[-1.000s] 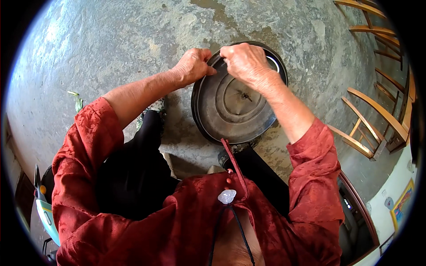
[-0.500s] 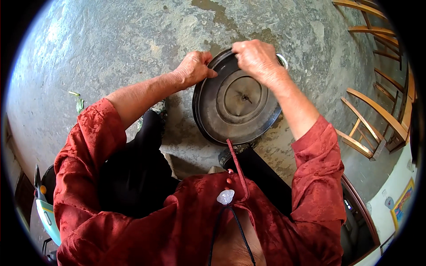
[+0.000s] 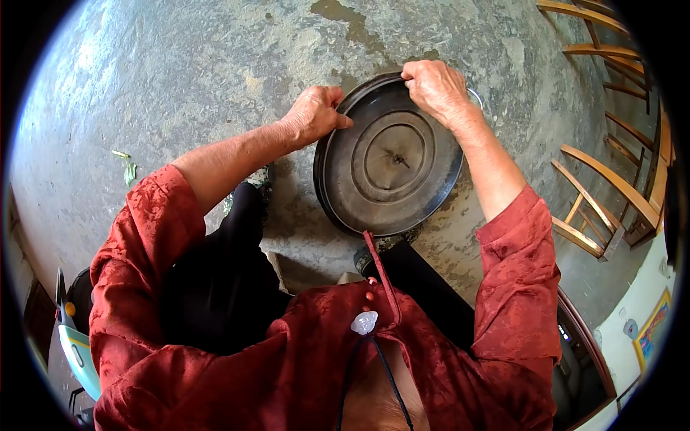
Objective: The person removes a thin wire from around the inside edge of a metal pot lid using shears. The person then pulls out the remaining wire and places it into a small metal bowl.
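Note:
A large round metal pan (image 3: 395, 161), dark and stained with concentric rings, is held tilted above the floor in front of me. My left hand (image 3: 314, 115) grips its upper left rim, thumb over the edge. At the top of the rim, my right hand (image 3: 435, 90) has its fingers closed on the edge, knuckles facing up. Part of a pale metal loop handle (image 3: 476, 97) shows just beyond my right wrist. Whether a cloth or anything else is under the right fingers cannot be seen.
Wooden chairs or stools (image 3: 611, 187) stand along the right side. Wet patches mark the concrete floor (image 3: 237, 65). A green leafy scrap (image 3: 129, 171) lies on the left. A pale blue and white object (image 3: 77, 359) is at the lower left, beside my sleeve.
My right hand has moved rightward along the pan's rim. The pan has shifted slightly to the right, while my left hand stays nearly in place on its edge.

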`<state>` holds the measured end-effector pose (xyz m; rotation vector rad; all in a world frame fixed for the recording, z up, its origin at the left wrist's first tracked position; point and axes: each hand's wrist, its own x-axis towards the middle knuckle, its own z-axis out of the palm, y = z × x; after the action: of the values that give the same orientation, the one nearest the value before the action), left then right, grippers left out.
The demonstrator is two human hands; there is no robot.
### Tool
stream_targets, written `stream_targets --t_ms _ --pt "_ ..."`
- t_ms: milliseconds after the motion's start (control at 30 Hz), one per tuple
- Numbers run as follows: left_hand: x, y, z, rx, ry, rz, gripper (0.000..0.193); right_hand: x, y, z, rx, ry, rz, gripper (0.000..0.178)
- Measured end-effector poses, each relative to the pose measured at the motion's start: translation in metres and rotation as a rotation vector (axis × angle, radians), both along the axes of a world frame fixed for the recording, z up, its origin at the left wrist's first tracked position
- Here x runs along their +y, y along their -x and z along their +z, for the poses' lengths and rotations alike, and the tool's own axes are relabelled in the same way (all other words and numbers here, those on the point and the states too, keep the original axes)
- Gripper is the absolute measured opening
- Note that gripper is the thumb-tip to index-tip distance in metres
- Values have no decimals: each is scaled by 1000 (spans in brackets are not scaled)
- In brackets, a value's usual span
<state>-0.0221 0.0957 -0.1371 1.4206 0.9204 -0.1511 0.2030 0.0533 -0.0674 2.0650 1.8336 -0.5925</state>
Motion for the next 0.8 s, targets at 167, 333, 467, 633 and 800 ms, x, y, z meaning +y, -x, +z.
stream_targets --t_ms 167,333,467,633,800 --pt "1 3 -1 44 1 -18 31 0 48 -8 85 75 74 14" --pt "-4 8 -4 37 8 -1 30 -5 44 -8 123 21 87 14" --pt "-7 3 -8 14 51 14 28 -6 12 -7 44 -18 9 7" --pt "-6 11 -18 30 -23 19 29 -18 80 -15 232 -111 113 6" --pt "-9 22 -31 50 -42 -27 31 -47 61 -17 374 -138 83 12"
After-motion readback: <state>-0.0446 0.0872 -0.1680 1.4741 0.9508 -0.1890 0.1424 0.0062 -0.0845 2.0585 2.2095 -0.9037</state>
